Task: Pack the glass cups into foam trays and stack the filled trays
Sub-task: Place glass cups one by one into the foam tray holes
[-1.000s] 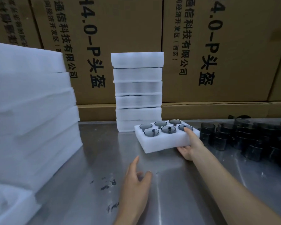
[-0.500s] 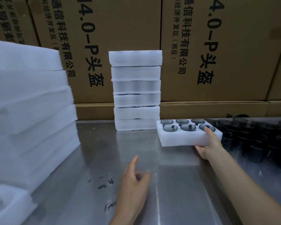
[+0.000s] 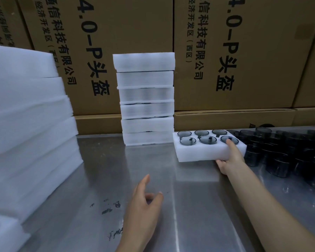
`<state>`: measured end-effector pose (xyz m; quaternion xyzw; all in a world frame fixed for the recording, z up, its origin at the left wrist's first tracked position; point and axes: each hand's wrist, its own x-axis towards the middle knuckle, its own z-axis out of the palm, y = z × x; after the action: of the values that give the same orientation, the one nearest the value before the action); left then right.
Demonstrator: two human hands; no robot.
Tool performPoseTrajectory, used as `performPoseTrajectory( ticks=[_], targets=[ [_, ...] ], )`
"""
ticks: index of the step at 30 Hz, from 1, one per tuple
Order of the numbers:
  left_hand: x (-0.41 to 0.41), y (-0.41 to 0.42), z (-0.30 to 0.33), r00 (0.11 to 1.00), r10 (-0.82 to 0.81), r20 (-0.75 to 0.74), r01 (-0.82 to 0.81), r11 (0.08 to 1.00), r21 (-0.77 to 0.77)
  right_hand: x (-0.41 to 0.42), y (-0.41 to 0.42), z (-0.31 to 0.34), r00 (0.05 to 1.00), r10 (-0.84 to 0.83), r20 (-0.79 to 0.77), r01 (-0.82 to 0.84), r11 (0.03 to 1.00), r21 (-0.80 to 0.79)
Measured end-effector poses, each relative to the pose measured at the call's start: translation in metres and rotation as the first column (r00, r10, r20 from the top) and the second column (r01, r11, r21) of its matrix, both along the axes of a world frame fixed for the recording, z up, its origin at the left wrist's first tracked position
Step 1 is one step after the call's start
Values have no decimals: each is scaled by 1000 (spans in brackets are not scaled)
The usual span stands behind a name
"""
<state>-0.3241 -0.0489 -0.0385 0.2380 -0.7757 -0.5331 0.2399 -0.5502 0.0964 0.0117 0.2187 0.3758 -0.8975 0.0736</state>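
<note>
- Left hand (image 3: 144, 206) hovers over the bench (image 3: 102, 179), fingers loose, holding nothing.
- Stack of filled trays (image 3: 146, 99) stands at the back.
- Just right of it, the foam tray (image 3: 204, 151) with six glass cups (image 3: 207, 139).
- Right hand (image 3: 230, 159) grips its near right corner, thumb on top.

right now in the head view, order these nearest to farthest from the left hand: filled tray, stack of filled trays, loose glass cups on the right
From the left hand:
1. Filled tray, ahead to the right, gripped by the right hand.
2. Stack of filled trays, straight ahead against the boxes.
3. Loose glass cups, far right.
</note>
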Motion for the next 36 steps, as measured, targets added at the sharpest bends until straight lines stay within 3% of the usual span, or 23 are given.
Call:
performPoseTrajectory(
  ticks=[10, 29, 31, 33, 36],
  targets=[
    [-1, 0, -1, 1000, -17, 13, 16, 1000, 14, -16, 0, -5, 989, -145, 36, 146, 989, -11],
    [-7, 2, -4, 1000, 13, 4, -13, 1000, 13, -73, -25, -7, 994, 32, -101, -29, 999, 34],
    [-8, 2, -3, 1000, 26, 17, -26, 1000, 1, -83, -30, -8, 988, 96, -119, -83, 991, 104],
    [-8, 3, -2, 999, 24, 22, -24, 1000, -7, -90, -32, -9, 958, 255, -128, -211, 936, 283],
    [-9, 4, -2, 1000, 19, 24, -18, 1000, -23, -95, -27, -15, 879, 472, -63, -328, 696, 639]
  ],
)
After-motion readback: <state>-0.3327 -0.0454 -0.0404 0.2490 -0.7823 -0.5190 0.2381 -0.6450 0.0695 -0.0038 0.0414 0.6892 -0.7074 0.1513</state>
